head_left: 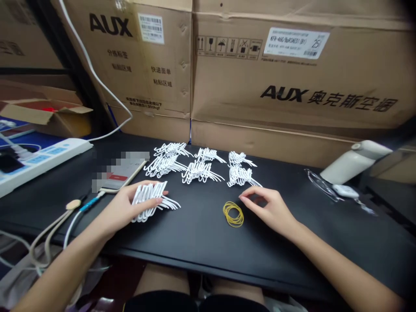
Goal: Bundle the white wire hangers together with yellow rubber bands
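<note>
My left hand is closed around a bunch of white hooks, thumb across the front, their straight ends pointing right. My right hand hovers over the right of the table with thumb and forefinger brought together in a pinch. Whatever may be between those fingertips is too small to make out. Just left of it lies a loose coil of yellow rubber bands. Behind both hands, several bundles of similar white hooks rest in two rows, with another bundle nearest my right hand.
Large cardboard boxes wall off the back of the black table. A phone with a cable and a white power strip lie at left. To the right are glasses, a white case and a pale bottle.
</note>
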Demonstrator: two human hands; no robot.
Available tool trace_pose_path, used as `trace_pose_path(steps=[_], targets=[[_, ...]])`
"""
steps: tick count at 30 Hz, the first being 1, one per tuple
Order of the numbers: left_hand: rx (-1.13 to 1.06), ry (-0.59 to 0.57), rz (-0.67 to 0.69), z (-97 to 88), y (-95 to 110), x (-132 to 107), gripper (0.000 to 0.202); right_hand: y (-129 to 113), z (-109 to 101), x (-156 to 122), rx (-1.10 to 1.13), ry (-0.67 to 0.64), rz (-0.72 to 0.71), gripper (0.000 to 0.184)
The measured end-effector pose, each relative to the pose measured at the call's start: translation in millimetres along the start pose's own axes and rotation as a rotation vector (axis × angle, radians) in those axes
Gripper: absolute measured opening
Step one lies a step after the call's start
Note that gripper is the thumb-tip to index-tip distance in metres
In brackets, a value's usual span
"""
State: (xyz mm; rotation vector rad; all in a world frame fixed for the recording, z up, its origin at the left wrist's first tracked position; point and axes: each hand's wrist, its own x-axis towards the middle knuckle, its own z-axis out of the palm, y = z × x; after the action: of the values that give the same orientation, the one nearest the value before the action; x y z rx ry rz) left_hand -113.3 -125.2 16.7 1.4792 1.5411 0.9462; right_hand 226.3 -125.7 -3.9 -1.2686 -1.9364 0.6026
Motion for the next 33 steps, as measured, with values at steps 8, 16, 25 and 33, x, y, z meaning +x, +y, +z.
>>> trace_pose_path(steps=[8,16,25,33], targets=[[0.119,-0.090,0.035,-4.6,-10.8,3.2,0.049,-0.2,0.0,0.9,0.007,0.002,0.012,0.012],[0.327,-0.003,0.075,-9.7,-9.5,15.3,0.051,-3.2,-0.4,-1.0,-0.003,-0.012,-0.015,0.012],[0.476,0.129,0.126,-10.3,-6.5,19.9,0.056,-4.1,-0.3,-2.4,-0.023,-0.030,-0.058,0.013],[0.488,0.360,0.244,-11.4,-0.7,4.3,0.042,-4.5,0.1,-2.9,-0.028,-0.029,-0.063,0.012]])
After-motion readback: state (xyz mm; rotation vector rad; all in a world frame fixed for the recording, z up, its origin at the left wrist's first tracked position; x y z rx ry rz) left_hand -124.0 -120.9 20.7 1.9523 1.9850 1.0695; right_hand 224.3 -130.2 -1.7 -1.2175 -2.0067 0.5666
